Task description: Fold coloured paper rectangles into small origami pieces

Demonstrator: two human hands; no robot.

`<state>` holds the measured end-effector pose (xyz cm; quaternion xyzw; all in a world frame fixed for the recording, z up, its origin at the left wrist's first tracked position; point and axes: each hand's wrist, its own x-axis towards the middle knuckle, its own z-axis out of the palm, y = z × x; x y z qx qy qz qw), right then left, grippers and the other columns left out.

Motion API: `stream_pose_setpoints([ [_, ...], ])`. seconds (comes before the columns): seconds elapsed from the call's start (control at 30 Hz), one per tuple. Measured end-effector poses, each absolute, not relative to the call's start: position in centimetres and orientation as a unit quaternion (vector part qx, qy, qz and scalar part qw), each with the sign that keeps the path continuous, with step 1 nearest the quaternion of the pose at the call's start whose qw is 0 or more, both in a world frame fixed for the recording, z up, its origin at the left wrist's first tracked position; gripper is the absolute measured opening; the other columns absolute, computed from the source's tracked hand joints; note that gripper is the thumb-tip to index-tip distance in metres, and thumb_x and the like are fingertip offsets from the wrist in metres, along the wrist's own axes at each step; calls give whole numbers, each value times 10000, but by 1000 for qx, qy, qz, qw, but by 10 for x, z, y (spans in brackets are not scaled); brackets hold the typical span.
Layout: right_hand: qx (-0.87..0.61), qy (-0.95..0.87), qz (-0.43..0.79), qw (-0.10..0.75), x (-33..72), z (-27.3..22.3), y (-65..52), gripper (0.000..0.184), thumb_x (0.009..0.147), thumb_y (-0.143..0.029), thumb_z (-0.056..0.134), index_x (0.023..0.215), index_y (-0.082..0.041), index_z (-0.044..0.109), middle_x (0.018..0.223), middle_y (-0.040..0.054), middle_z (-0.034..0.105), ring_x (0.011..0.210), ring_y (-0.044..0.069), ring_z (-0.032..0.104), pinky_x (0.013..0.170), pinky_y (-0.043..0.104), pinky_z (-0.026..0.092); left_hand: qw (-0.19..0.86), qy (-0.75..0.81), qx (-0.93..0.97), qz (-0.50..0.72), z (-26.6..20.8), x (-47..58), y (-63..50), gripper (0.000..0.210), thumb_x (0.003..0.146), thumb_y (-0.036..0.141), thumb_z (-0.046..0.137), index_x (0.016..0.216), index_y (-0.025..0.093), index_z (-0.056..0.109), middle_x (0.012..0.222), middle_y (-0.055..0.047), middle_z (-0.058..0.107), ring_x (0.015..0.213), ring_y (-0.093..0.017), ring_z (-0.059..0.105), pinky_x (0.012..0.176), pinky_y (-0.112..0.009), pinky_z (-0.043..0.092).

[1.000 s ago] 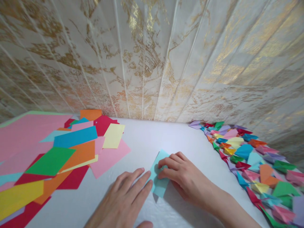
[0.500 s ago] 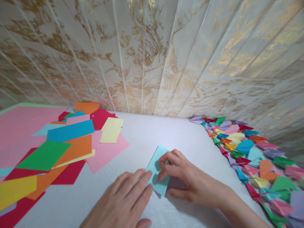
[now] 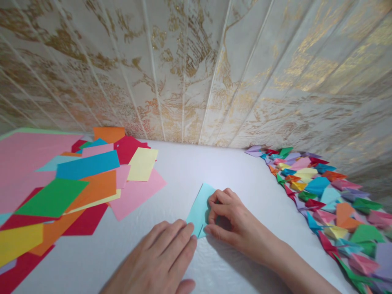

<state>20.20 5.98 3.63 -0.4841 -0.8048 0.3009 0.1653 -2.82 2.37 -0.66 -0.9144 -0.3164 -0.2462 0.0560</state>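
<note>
- One sheet of light blue paper [image 3: 197, 206], on the counter [image 3: 199, 163], between the two hands; set at a slant, a small dark slit showing near its lower edge.
- One left hand [image 3: 163, 253], palm down, fingers stretched out and close together, grasping nothing; fingertips at the lower left edge of the light blue paper.
- One right hand [image 3: 237, 222], fingers curled, thumb and fingertips at the right side of the same paper; whether they pinch it or only press, cannot tell.
- Loose flat paper, left side of the counter, overlapping: a green sheet [image 3: 52, 198], a blue sheet [image 3: 88, 164], a pale yellow sheet [image 3: 142, 164], a bright yellow sheet [image 3: 21, 241], with red, orange and pink among them.
- Folded paper pieces [image 3: 317, 185], many colours, crowded in a slanting band down the right side, well apart from the light blue paper.
- One white curtain or wall covering [image 3: 171, 73], gold patterned, with raised lines, behind the counter.
</note>
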Motion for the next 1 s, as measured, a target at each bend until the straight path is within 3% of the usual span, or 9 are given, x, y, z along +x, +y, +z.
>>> stream_pose_setpoints([
  [0.27,-494,-805,289,156,201,34,63,157,827,-155,752,714,-180,646,915,7,562,905,185,488,861,363,373,62,-306,-926,-210,0,-28,26,400,916,521,607,1226,270,633,1220,23,709,1120,-188,589,1015,-320,340],
  [0.47,-502,-806,278,147,200,35,61,147,836,-157,734,715,-183,653,922,20,574,901,195,490,855,379,376,69,-279,-941,-177,5,-32,29,375,973,468,525,1247,234,630,1239,-18,697,1116,-206,586,968,-324,389],
  [1.0,-523,-794,276,144,196,33,61,162,832,-142,715,695,-174,635,926,28,585,892,203,502,830,385,366,49,-291,-944,-149,8,-28,26,390,977,437,529,1288,218,615,1290,-27,673,1139,-217,579,1002,-336,381],
])
